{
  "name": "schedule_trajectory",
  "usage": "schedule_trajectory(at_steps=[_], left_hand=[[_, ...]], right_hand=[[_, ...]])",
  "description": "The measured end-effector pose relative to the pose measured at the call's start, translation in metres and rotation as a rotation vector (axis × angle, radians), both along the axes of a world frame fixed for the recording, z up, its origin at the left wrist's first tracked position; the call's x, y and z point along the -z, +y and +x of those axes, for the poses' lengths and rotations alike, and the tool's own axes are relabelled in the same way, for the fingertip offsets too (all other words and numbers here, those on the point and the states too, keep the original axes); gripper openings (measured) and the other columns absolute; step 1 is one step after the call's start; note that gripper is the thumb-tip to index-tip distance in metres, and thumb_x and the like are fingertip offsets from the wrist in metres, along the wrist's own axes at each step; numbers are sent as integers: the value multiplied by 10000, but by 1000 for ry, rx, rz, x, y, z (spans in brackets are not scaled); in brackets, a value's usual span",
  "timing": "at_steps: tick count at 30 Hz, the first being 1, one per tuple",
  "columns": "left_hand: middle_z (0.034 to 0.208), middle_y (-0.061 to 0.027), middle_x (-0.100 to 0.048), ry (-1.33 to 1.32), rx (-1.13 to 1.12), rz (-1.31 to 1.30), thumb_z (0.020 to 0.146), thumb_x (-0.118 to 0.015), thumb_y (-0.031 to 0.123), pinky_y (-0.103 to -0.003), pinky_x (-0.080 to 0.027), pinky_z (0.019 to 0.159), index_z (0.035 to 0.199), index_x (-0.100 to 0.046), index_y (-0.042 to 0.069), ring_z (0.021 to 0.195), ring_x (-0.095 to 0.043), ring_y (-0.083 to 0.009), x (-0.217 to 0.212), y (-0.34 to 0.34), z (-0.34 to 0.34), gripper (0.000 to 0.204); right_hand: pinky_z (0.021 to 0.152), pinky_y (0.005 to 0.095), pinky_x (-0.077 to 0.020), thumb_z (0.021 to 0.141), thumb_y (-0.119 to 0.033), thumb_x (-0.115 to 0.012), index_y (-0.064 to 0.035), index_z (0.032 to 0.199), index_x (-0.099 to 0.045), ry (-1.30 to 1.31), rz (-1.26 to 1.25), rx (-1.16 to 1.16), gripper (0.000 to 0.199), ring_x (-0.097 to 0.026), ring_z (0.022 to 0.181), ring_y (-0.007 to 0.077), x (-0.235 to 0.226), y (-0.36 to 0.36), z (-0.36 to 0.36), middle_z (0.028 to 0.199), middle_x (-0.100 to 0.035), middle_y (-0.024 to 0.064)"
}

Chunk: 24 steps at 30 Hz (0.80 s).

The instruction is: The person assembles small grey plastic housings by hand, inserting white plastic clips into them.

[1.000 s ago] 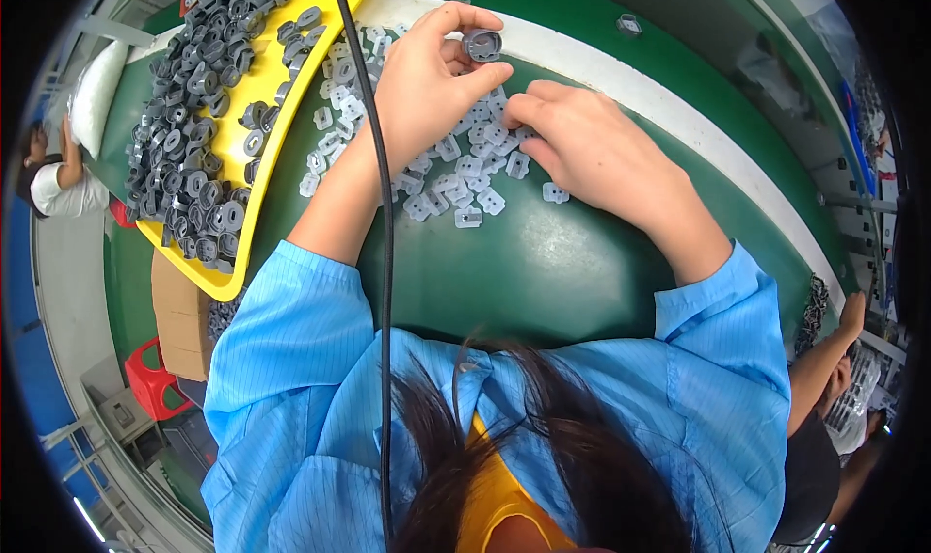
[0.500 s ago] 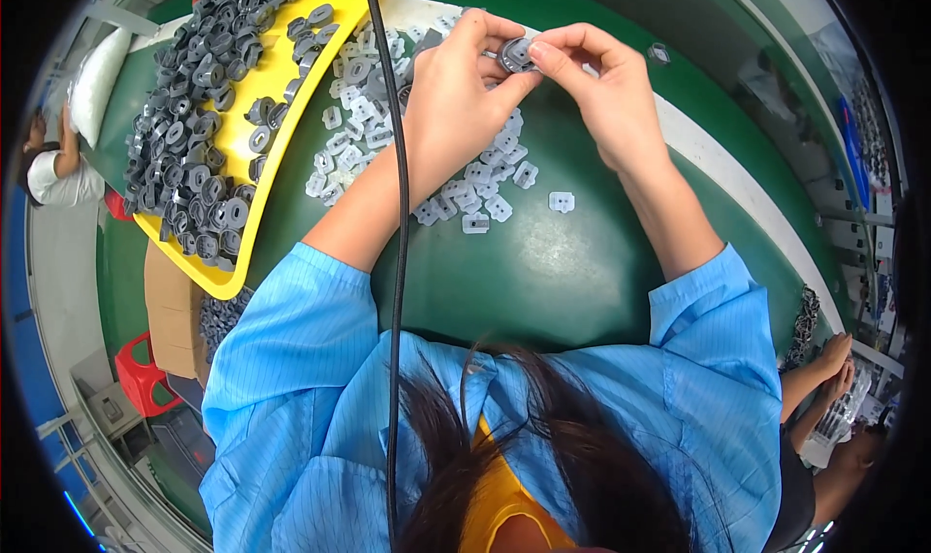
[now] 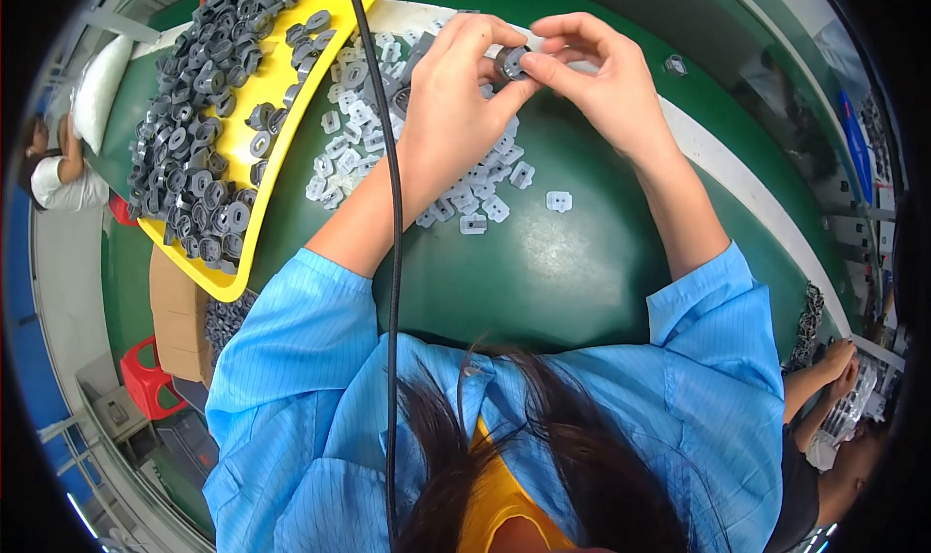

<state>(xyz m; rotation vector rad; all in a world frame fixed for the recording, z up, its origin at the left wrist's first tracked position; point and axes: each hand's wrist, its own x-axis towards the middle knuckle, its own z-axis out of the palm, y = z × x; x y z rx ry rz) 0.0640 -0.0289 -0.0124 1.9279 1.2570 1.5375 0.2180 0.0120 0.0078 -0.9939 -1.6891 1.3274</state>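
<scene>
My left hand (image 3: 456,107) and my right hand (image 3: 596,83) meet above the green table (image 3: 582,272), both pinching one small dark grey ring-shaped part (image 3: 509,62) between their fingertips. Under the hands lies a scatter of small pale grey flat pieces (image 3: 475,194). One pale piece (image 3: 558,201) lies apart to the right. A yellow tray (image 3: 276,165) at the left holds several dark grey ring parts (image 3: 199,146).
A black cable (image 3: 393,262) hangs down the middle of the view. A white strip (image 3: 747,204) runs along the table's far side. Cardboard (image 3: 175,320) and a red stool (image 3: 145,379) sit at lower left. Other people work at the left edge (image 3: 53,170) and lower right (image 3: 834,388).
My right hand rose from the pale pieces on the table and joined the left hand at the dark part. Both hands now hold it together, slightly higher.
</scene>
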Motion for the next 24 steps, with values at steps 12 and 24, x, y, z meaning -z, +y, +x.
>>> schedule_trajectory(at_steps=[12,24], left_hand=[[855,-42,-583,266,191,13,633,-795,71,-296,-456,706,938,-644,54,760,-564,-180,-8,-6,-4,341],[1085,-150,-571,368,-14,111,704,-601,-22,-382,-460,878,1112,-560,37,988,-571,-313,-10,13,-16,414]], right_hand=[[650,207,-497,790,-60,-650,25,885,-647,-116,-290,-411,128,-605,682,88,-19,13,31,781,-653,48],[656,207,-439,772,-120,-641,-27,954,-613,81,-251,-22,206,-556,719,81,16,36,40,827,-636,22]])
